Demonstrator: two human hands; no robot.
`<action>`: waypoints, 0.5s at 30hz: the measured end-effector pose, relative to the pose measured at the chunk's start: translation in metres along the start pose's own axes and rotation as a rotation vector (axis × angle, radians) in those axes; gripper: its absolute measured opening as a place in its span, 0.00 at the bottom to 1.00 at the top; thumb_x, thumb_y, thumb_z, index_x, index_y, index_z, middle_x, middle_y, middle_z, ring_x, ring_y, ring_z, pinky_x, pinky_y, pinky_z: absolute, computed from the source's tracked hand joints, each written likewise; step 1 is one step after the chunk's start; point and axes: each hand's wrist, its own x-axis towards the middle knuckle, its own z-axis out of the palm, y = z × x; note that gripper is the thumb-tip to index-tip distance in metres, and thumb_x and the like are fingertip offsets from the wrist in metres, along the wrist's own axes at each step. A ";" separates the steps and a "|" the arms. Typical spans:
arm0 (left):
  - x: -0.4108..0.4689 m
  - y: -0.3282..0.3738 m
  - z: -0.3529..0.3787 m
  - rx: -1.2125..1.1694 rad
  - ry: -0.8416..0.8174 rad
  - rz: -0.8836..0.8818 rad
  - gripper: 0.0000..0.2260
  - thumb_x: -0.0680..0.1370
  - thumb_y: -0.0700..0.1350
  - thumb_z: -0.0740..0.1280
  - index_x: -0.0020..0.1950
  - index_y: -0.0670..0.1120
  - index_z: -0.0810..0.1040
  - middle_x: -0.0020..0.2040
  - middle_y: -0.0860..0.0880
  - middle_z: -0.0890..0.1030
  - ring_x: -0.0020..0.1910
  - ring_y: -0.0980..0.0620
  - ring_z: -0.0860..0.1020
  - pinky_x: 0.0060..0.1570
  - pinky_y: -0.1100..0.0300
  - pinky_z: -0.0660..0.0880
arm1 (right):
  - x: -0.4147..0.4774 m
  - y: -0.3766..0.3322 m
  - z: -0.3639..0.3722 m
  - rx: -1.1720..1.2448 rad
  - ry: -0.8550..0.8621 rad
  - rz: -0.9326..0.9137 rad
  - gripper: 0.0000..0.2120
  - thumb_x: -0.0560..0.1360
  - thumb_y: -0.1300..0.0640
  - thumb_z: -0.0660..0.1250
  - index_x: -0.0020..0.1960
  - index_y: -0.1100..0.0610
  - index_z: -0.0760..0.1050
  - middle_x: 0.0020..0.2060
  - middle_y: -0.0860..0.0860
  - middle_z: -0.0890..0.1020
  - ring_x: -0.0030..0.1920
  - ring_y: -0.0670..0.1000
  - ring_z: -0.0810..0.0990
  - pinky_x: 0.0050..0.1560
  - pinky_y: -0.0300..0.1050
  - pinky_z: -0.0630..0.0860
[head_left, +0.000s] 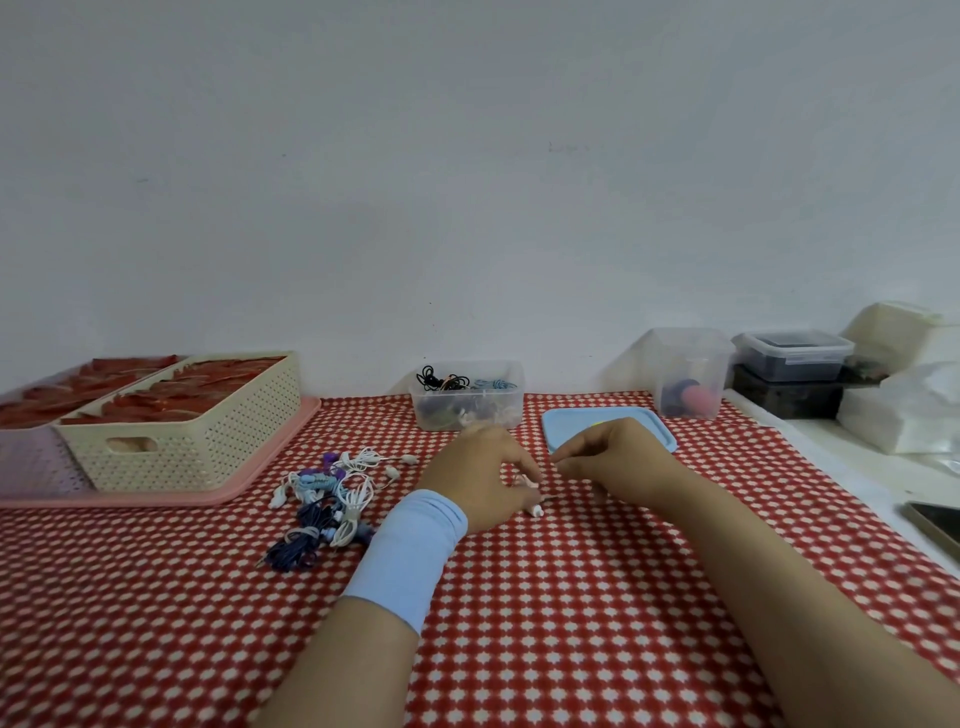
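- The left hand (483, 480), wearing a pale blue wristband (410, 551), is curling its fingers round a pink-white earphone (535, 511) on the desk (571, 597).
- The right hand (621, 457) is pinching the same earphone.
- Bundled earphones (332, 499) are lying just left of them.

Pile of bundled earphones (327, 499) sat on the table (571, 623), just left of the left hand (483, 478). An earphone (535, 512) lay between it and the right hand (618, 457). The basket (192, 431) stood on a tray (270, 467) far left. Behind the hands was the cable container (467, 400), with the lid (571, 421) to its right.
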 end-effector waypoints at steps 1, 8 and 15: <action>-0.001 0.001 0.000 0.028 -0.052 0.010 0.08 0.72 0.55 0.74 0.50 0.59 0.84 0.58 0.59 0.77 0.62 0.55 0.70 0.65 0.52 0.69 | 0.000 0.000 0.000 -0.001 0.008 0.001 0.06 0.74 0.61 0.75 0.42 0.50 0.86 0.41 0.45 0.87 0.28 0.40 0.79 0.33 0.34 0.76; 0.003 -0.002 0.007 0.007 -0.141 0.026 0.07 0.74 0.54 0.73 0.50 0.57 0.85 0.54 0.59 0.76 0.57 0.57 0.72 0.61 0.54 0.72 | -0.002 -0.003 0.001 0.068 0.021 0.026 0.04 0.73 0.61 0.76 0.43 0.54 0.86 0.40 0.46 0.87 0.26 0.42 0.78 0.32 0.36 0.77; 0.003 0.005 0.013 -0.495 0.035 -0.135 0.08 0.81 0.47 0.64 0.54 0.50 0.83 0.47 0.56 0.83 0.46 0.61 0.79 0.50 0.66 0.74 | -0.006 -0.011 -0.005 0.382 -0.014 0.081 0.04 0.75 0.58 0.74 0.47 0.57 0.87 0.37 0.51 0.85 0.27 0.47 0.73 0.25 0.38 0.66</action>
